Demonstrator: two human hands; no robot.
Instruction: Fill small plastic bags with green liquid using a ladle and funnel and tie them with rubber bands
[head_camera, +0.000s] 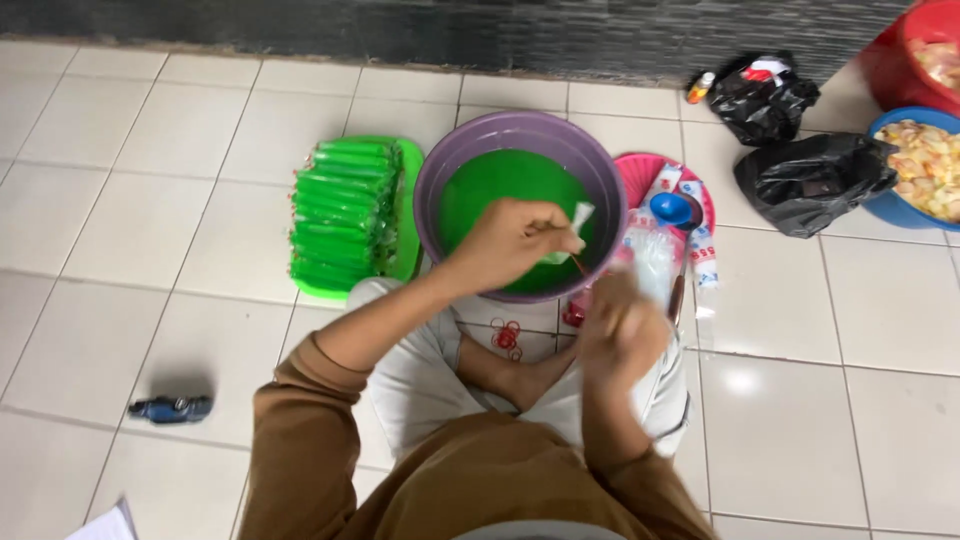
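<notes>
Bags of green drink, long and thin and already tied, lie stacked on the flat green plastic tray (408, 215) on the floor to your left, so a good pile (342, 212) looks done. The round purple plastic tub (600, 180) in front of you still holds lots of green liquid (505, 185), so I think much is left to fill. Your left hand (515, 240) reaches out over the tub with its fingers pinched shut on a small clear plastic bag (580, 215). Your right hand (622, 325) sits lower, near your knee, and is blurry, so I cannot tell if its fingers are closed. Thin red rubber bands (507, 337) lie on the white tile floor (180, 130) between your legs.
</notes>
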